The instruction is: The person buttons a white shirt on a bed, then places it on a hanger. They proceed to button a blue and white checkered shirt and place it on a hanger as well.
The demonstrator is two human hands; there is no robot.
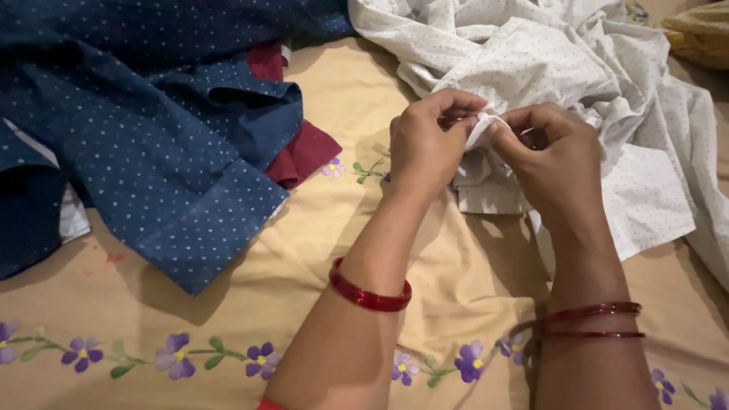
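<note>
A white dotted shirt (pixel 562 68) lies crumpled at the upper right of a beige bedsheet (pixel 319 296). My left hand (pixel 427 140) and my right hand (pixel 548 156) meet over a small part of that shirt, both pinching its edge between fingers and thumbs. The pinched bit of white cloth shows between the two hands. Red bangles ring both wrists.
A dark blue dotted shirt (pixel 144 129) is spread over the upper left, with a maroon cloth (pixel 304 148) under it. The bedsheet has purple flower embroidery (pixel 175 355) along the near edge. A yellowish cloth (pixel 702 34) sits at the top right corner.
</note>
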